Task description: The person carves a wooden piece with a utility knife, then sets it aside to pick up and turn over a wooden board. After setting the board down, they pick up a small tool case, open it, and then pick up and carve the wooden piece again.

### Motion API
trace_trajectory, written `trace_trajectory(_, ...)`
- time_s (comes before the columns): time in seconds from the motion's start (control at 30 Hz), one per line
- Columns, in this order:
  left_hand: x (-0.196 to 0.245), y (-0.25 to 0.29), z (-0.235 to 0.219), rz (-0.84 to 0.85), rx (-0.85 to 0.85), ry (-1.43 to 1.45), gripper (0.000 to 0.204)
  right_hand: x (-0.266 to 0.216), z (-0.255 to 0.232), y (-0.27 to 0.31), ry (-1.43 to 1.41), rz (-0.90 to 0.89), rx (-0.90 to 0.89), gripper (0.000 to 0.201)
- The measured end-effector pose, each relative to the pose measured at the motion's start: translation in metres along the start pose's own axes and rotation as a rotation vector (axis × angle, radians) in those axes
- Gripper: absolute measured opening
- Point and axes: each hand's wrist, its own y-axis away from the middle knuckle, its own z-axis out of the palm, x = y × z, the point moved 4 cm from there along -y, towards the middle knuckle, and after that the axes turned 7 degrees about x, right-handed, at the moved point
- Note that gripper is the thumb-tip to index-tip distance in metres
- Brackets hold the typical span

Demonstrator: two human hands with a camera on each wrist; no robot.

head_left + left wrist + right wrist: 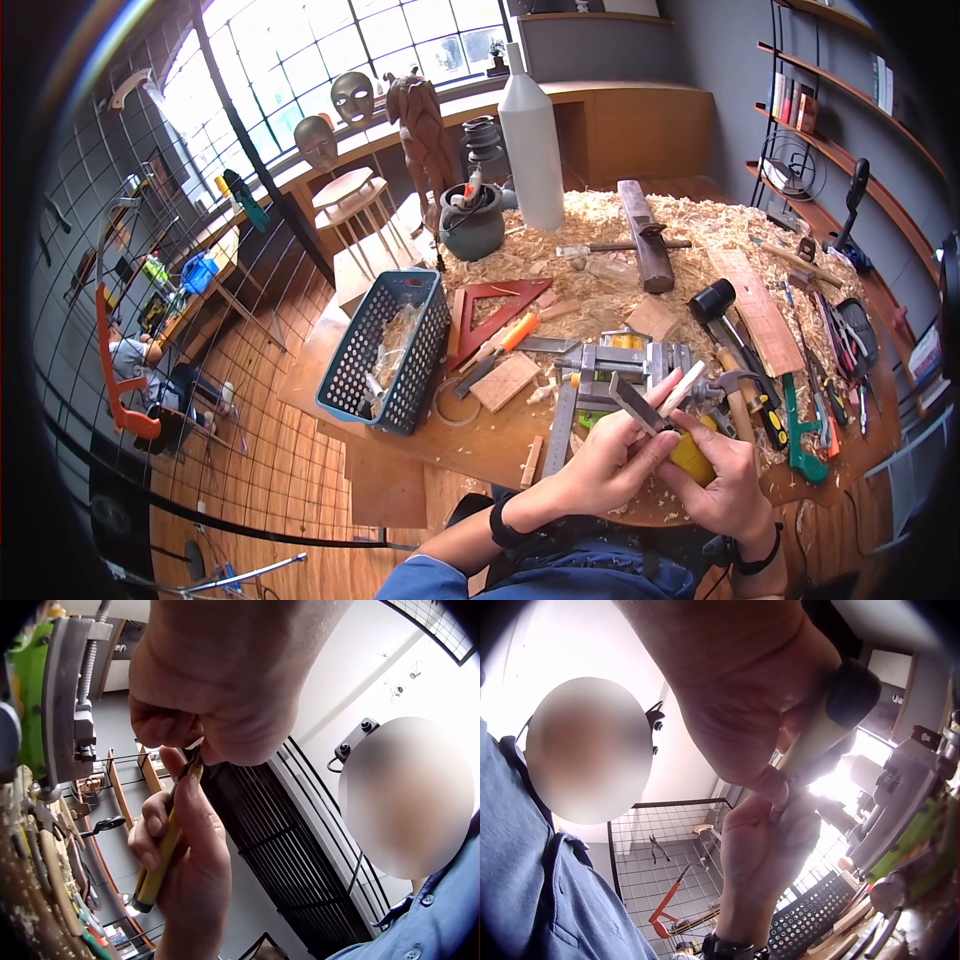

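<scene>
In front of my body, both hands meet at a chisel with a yellow handle (692,458) and a flat dark blade (637,402). My right hand (728,462) grips the handle, fingers wrapped round it; its black butt end (853,694) sticks out of the fist in the right wrist view. My left hand (612,460) pinches the chisel where the blade leaves the handle. In the left wrist view its curled fingers hide most of the blade. A pale wooden strip (682,388) stands up beside the fingertips; I cannot tell which hand holds it.
A metal vise (620,362) sits just beyond the hands. Right of it lie a black mallet (712,300), a claw hammer (735,385) and a green-handled saw (800,440). At left stand a perforated basket (385,350) and a red set square (500,315). Wood shavings (600,215) cover the far tabletop.
</scene>
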Motion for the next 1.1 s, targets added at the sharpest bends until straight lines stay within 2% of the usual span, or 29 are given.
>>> trace_trajectory(0.23,0.007,-0.002,0.001,-0.104,-0.067,-0.023,0.058,0.002,-0.003,0.001,0.016,-0.003,0.01,0.057)
trace_trajectory(0.3,0.006,-0.002,0.002,-0.21,-0.045,-0.015,0.059,0.003,-0.004,0.001,0.024,0.01,0.006,0.056)
trace_trajectory(0.43,0.003,-0.002,0.001,-0.194,-0.034,-0.147,0.06,0.006,-0.004,0.001,0.035,0.033,0.012,0.054)
trace_trajectory(0.5,0.002,-0.003,0.001,-0.036,-0.005,-0.179,0.061,0.007,-0.004,0.0,0.032,0.043,0.014,0.054)
trace_trajectory(0.6,0.0,-0.002,0.001,-0.077,-0.021,-0.152,0.06,0.007,-0.003,0.0,0.019,0.062,0.022,0.054)
trace_trajectory(0.83,0.001,-0.002,0.001,-0.054,0.021,-0.094,0.061,0.005,-0.002,0.001,0.024,0.046,0.023,0.055)
trace_trajectory(0.9,0.004,-0.003,0.0,-0.154,-0.006,-0.092,0.062,0.004,-0.001,0.0,0.025,0.04,0.016,0.055)
trace_trajectory(1.0,0.006,-0.004,-0.001,-0.087,-0.004,-0.105,0.063,0.004,0.0,0.0,0.007,0.065,-0.004,0.055)
trace_trajectory(1.1,0.01,-0.004,-0.001,-0.109,0.026,-0.101,0.058,0.004,-0.001,0.0,0.011,0.035,0.006,0.054)
